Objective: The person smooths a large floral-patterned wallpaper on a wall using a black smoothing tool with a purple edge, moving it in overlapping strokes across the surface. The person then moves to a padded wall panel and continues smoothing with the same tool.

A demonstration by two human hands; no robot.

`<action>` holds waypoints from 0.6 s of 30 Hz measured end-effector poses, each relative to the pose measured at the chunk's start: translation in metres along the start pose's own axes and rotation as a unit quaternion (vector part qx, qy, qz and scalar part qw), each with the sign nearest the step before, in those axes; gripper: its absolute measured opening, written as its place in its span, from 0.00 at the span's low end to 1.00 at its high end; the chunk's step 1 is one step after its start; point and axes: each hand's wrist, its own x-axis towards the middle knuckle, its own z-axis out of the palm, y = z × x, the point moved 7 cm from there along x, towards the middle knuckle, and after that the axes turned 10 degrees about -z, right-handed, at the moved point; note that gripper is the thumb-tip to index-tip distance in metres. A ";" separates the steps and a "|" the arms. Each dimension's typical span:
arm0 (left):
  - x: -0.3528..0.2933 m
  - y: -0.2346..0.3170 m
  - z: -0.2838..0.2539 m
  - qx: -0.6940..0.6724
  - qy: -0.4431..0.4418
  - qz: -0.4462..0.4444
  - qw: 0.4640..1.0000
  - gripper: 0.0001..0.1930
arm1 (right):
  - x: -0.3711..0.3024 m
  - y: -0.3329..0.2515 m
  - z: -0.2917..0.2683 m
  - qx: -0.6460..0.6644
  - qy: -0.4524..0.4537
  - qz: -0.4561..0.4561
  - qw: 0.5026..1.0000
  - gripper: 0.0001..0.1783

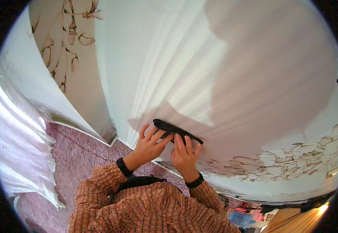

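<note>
Evidently, the long black bar [168, 126] lies tilted against the pale wall [124, 73], its left end higher; we judge it light and fairly stiff, more slippery than fragile, and best held near both ends along its lower edge, where it should stay balanced; our left hand [148, 147] spreads its fingers over the left part, and our right hand [185, 157] lays its fingers over the right part; neither is clenched, but whether they grip or merely press we cannot tell, since the bar's far side is hidden; the wall looks smooth, crossed by light streaks and broad shadow, with brown line drawings [293, 159] low at right; mauve carpet [75, 149] spreads below, and a white cloth [21, 155] hangs at left.
</note>
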 end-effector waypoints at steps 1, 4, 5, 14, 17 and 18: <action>0.007 0.003 -0.005 -0.012 0.018 0.006 1.000 0.22 | 0.003 0.005 -0.005 0.004 0.003 0.018 1.000 0.18; 0.043 0.018 -0.024 -0.020 0.080 0.031 0.996 0.20 | 0.025 0.031 -0.033 -0.001 0.055 0.061 0.997 0.19; 0.054 0.024 -0.030 -0.026 0.106 0.045 0.993 0.19 | 0.032 0.042 -0.042 -0.018 0.077 0.072 0.994 0.19; 0.041 0.029 -0.026 -0.001 0.102 0.065 0.993 0.19 | 0.026 0.031 -0.043 -0.030 0.037 0.029 0.998 0.19; 0.047 0.027 -0.026 -0.004 0.077 0.058 0.995 0.19 | 0.028 0.033 -0.050 -0.028 0.040 0.019 0.999 0.19; 0.053 0.030 -0.033 -0.002 0.093 0.067 0.993 0.18 | 0.034 0.038 -0.053 -0.020 0.032 0.028 0.999 0.19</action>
